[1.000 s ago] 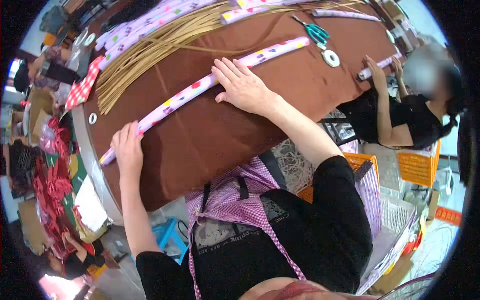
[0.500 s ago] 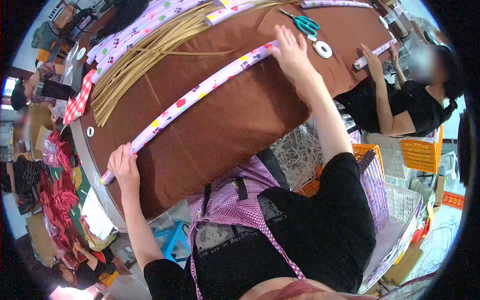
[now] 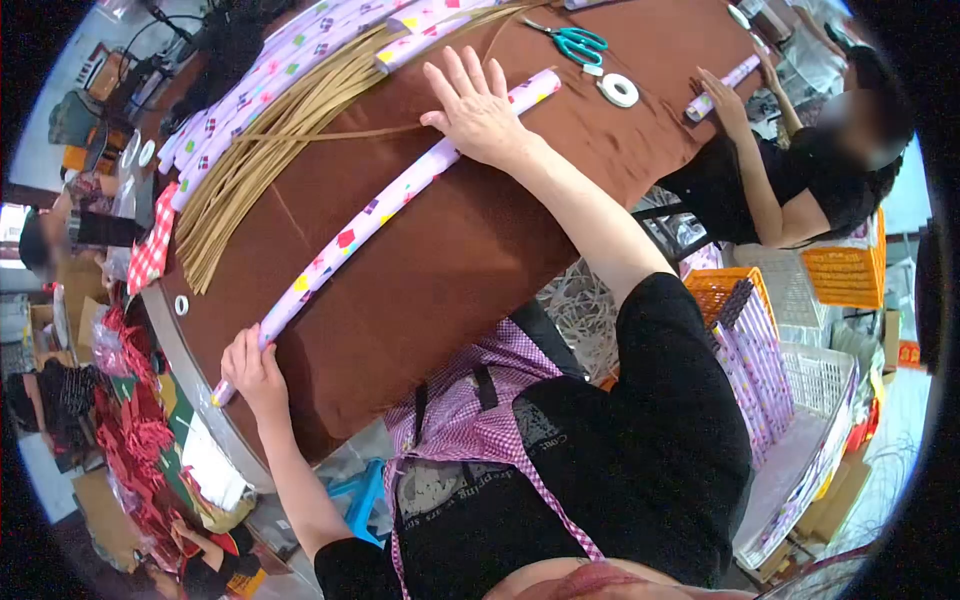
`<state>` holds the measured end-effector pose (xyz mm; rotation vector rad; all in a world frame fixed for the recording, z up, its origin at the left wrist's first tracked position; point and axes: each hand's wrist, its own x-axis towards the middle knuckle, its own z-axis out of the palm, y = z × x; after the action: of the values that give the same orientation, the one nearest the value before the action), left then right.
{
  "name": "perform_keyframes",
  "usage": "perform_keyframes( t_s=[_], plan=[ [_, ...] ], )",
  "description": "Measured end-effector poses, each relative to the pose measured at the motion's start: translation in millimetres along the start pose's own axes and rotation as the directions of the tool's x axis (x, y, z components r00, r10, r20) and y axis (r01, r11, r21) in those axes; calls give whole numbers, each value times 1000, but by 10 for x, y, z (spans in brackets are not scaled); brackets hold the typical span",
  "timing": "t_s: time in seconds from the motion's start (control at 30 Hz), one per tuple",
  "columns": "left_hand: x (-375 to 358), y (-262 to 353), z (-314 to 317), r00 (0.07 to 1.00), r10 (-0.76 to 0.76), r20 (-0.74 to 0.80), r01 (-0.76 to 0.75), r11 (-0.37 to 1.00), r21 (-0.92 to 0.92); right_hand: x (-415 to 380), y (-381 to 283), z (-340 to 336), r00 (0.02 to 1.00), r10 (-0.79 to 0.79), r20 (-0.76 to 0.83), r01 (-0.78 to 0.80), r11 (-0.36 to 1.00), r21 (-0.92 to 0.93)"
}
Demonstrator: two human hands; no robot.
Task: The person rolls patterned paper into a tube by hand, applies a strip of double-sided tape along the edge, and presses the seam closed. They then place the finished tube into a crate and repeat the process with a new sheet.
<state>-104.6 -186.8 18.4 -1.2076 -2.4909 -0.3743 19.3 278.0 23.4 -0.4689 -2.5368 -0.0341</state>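
- Holding patterned roll point(image 3: 346, 238) by near-left end with left hand point(image 3: 254, 370), fingers curled
- Crossing roll short of far end with right hand point(image 3: 480, 122), fingers wide, palm seemingly touching

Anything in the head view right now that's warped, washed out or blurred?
Head view: fisheye bends the brown table's edge, black corners; glare at lower left; the co-worker's face is blurred out; soft shadow under the patterned roll.

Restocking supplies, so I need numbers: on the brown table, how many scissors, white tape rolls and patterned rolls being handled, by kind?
Scissors: 1
White tape rolls: 3
Patterned rolls being handled: 2
Total: 6
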Motion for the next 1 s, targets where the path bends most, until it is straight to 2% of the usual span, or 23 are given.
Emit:
perform_keyframes(
  t_s=[0.17,0.23,0.27,0.37,0.43,0.5,0.57,0.63,0.67,0.7,0.77,0.83,0.87,0.9,1.0],
  plan=[
    [-14,-14,13,999,25,-26,-24,1000,20,-22,387,-74,993,114,15,-114,993,-18],
    [-11,-16,8,999,27,-26,-26,999,22,-26,540,-122,981,191,39,-187,979,-82],
    [-14,-22,7,999,30,-27,-30,999,20,-81,722,7,981,190,-27,-192,975,-111],
    [-22,-57,27,999,28,-24,-28,1000,6,-137,1050,-28,965,263,-7,-260,946,-192],
    [-11,-32,31,999,29,-34,-29,1000,11,-181,1348,9,942,331,-55,-333,903,-270],
    [15,-35,11,1000,13,2,-13,1000,19,-161,1550,-131,925,379,-13,-350,841,-412],
    [113,104,-40,1000,11,-29,-11,1000,-6,-71,1586,-236,904,427,12,-380,817,-433],
    [213,196,-101,998,45,-37,-42,995,92,23,938,-597,927,295,233,-139,844,-518],
    [188,163,-40,994,50,-99,-43,997,70,-73,887,-413,960,117,252,-38,953,-299],
    [176,168,-26,989,61,-137,-46,993,110,-116,771,-212,970,-60,234,78,995,-67],
    [104,151,-2,993,2,-116,9,996,90,-210,123,-389,872,-324,368,246,938,243],
    [40,156,-7,987,10,-158,17,986,168,-264,-319,-495,839,-425,341,346,899,270],
    [10,193,-41,985,-21,-174,44,991,125,-286,-362,-456,840,-443,314,373,891,260],
    [-2,210,-65,981,-45,-191,60,996,73,-285,-346,-399,844,-451,290,392,888,240],
    [-86,184,26,987,-79,-142,97,987,126,-262,-329,-330,856,-416,306,371,908,196]
  ],
)
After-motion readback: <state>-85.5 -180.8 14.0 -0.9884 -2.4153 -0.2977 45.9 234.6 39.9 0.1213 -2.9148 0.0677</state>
